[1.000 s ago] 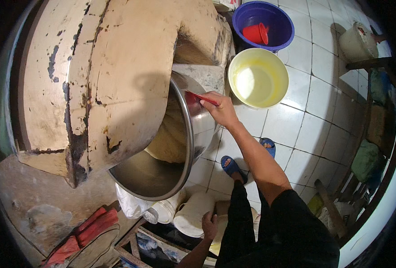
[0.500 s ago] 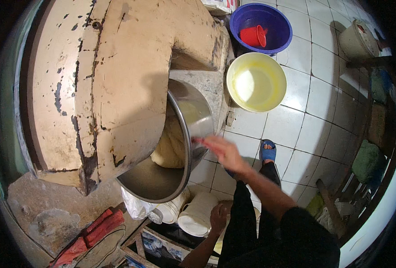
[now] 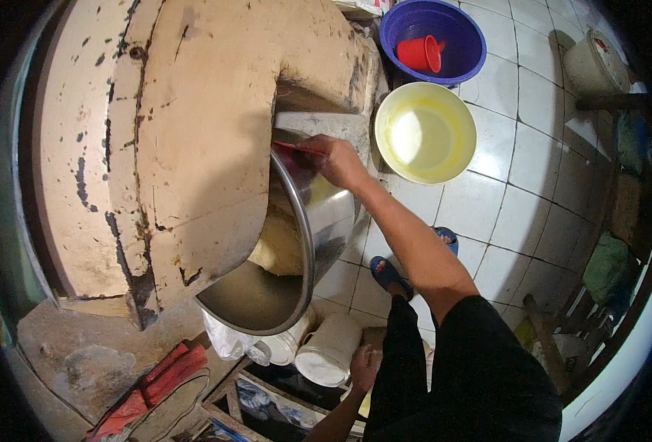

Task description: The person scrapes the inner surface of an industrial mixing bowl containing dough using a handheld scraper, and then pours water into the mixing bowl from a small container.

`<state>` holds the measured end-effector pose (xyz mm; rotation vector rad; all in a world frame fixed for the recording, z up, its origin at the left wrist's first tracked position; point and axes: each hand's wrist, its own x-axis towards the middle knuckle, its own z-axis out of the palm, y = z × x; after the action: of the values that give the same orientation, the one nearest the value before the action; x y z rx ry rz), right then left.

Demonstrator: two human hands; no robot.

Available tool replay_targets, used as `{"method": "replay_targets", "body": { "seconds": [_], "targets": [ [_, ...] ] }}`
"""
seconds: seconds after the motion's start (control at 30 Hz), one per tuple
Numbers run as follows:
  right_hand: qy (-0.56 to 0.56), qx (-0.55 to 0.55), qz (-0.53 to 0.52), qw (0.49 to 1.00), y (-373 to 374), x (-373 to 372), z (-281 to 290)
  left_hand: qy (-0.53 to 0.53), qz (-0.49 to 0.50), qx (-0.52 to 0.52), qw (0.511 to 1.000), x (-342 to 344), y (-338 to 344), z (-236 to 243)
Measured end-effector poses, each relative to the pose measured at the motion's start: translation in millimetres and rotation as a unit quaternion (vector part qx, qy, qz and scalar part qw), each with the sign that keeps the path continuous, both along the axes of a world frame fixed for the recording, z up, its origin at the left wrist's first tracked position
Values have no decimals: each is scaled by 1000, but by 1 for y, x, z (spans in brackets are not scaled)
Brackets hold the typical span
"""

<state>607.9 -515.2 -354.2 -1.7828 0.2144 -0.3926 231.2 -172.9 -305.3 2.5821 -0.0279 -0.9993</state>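
Observation:
In my right hand (image 3: 333,160) is a red tool (image 3: 293,146), likely a scraper, held at the upper rim of a large steel mixing bowl (image 3: 326,217). Pale yellow dough (image 3: 273,245) lies inside, partly hidden by the chipped beige machine housing (image 3: 193,132) over the bowl. Down beside my leg, my left hand (image 3: 363,365) has curled fingers, near white buckets (image 3: 323,357); whether it holds anything is not visible.
A pale yellow basin (image 3: 443,158) and a blue tub (image 3: 457,55) with a red mug (image 3: 414,53) stand on the tiled floor (image 3: 517,191). A wooden rack (image 3: 617,199) lines the right side; red cloth (image 3: 145,390) lies lower left.
My right hand moved down along the bowl's rim with the red tool, then swung back up to its top. My left hand stays low, shifted slightly rightward.

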Motion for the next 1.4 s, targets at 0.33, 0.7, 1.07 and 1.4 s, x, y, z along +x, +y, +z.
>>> {"method": "replay_targets", "body": {
  "seconds": [0.33, 0.7, 1.07, 1.4],
  "targets": [
    [-45, 109, -35, 992, 57, -125, 10, -2, 6, -4, 1000, 19, -22, 7],
    [-46, 13, 31, 998, -10, 14, -9, 22, 1, -8, 1000, 0, -12, 9],
    [-34, 72, -4, 997, 40, -108, 1, -4, -3, -7, 1000, 16, -32, 20],
    [-27, 96, -11, 995, 10, -58, -27, 15, 5, -10, 1000, -5, -31, 10]
  ]
}}
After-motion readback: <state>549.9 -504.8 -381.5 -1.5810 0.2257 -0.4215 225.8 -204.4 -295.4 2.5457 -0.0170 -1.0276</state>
